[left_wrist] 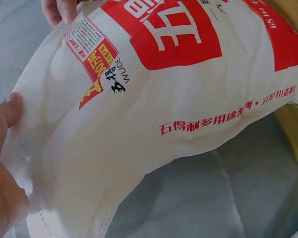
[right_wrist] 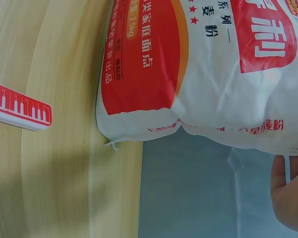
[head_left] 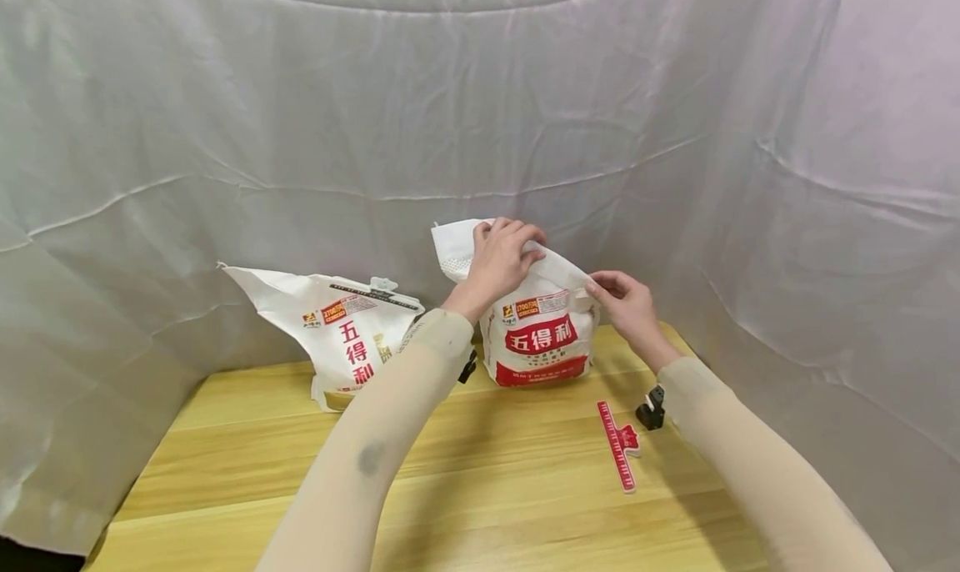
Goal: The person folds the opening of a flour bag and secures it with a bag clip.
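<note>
A white bag of flour point(head_left: 536, 330) with red panels stands upright near the back of the table. My left hand point(head_left: 504, 259) grips its top edge, the fingers bent over the folded rim. At the right end of that rim, my right hand point(head_left: 626, 301) pinches the corner between thumb and fingers. In the left wrist view the bag point(left_wrist: 154, 99) shows its white side up close, with the left thumb point(left_wrist: 12, 109) on the edge. Seen from the right wrist, the fingers point(right_wrist: 278, 171) touch the bag's top corner.
Left of it, a second flour bag point(head_left: 330, 322) leans with a dark clip point(head_left: 375, 295) across its top. A red clip point(head_left: 618, 447) lies on the wooden table point(head_left: 517, 489) at front right. Grey cloth point(head_left: 375, 122) hangs behind and at both sides.
</note>
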`<state>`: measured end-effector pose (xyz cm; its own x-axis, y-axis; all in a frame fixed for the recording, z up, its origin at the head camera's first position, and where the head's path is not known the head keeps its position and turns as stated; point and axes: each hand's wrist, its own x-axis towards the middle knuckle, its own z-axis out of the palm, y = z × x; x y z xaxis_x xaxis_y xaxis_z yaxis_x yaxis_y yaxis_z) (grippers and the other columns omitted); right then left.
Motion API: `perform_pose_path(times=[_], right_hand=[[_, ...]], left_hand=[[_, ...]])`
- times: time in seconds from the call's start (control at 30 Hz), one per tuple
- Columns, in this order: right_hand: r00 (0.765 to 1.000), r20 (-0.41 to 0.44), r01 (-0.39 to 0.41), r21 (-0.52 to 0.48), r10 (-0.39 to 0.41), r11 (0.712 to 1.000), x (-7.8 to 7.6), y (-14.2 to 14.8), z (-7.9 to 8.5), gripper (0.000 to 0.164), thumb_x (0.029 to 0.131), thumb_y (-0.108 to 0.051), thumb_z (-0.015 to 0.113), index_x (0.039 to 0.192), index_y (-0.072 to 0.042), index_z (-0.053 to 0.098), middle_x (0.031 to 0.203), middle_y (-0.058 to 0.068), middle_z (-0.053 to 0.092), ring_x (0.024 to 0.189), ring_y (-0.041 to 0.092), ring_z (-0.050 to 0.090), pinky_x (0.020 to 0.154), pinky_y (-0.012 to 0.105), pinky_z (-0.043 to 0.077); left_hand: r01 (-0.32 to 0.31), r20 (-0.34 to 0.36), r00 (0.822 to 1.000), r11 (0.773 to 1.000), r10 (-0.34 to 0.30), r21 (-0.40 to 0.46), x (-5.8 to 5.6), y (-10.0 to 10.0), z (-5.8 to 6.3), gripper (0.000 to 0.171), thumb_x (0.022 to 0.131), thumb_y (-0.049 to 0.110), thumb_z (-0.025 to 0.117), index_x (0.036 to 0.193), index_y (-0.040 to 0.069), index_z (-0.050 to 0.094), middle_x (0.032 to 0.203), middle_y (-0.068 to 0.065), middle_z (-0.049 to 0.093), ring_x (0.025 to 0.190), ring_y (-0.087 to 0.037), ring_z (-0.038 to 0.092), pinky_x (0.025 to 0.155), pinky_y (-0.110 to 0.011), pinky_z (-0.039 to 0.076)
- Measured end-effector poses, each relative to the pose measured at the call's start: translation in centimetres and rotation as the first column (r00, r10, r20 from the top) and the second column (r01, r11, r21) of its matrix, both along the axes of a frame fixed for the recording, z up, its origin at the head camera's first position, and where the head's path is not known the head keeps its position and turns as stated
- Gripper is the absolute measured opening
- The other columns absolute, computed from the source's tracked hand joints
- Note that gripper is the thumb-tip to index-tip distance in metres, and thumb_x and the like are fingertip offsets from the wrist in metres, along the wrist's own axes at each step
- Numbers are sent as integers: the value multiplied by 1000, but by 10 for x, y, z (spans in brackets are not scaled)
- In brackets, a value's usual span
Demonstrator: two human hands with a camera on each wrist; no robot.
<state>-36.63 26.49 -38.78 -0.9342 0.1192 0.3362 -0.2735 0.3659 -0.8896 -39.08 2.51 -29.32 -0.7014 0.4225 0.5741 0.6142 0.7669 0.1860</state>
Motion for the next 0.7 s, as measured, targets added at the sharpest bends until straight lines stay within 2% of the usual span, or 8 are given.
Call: perform_pose_path(times=[0.03, 0.3, 0.47, 0.7], right_hand=[[1000, 2, 0, -1, 0, 1000, 0, 0, 0, 42, 99, -37, 71, 128, -6, 68, 126, 14, 69, 107, 17, 64, 91, 27, 54], [999, 26, 21, -49, -20, 999, -6, 2, -6, 40, 99, -34, 72, 126, -5, 68, 125, 15, 69, 107, 18, 64, 102, 48, 53], [998, 36, 46, -88, -43, 995, -8, 0, -8, 35, 99, -31, 73, 122, -5, 70, 121, 11, 70, 104, 15, 65, 97, 38, 56], [998, 23, 53, -87, -51, 995, -8, -3, -10, 32, 98, -29, 74, 119, -5, 71, 118, 10, 72, 101, 13, 66, 86, 24, 56]], left_hand=[[4, -2, 1000, 1000, -4, 7, 0, 0, -1, 16, 102, 30, 68, 115, 23, 72, 115, 5, 72, 116, -19, 54, 111, -49, 28], [-3, -20, 1000, 999, 4, 35, -3, 1, -4, 10, 101, 32, 69, 107, 26, 72, 105, 8, 72, 107, -16, 53, 110, -47, 29], [-19, -8, 1000, 999, 19, 31, -4, -1, -4, 7, 100, 30, 69, 105, 26, 72, 103, 8, 72, 104, -17, 53, 110, -47, 29], [-23, 0, 1000, 999, 23, 41, -4, -5, -6, 7, 100, 31, 69, 105, 26, 72, 103, 8, 72, 103, -17, 52, 110, -47, 28]])
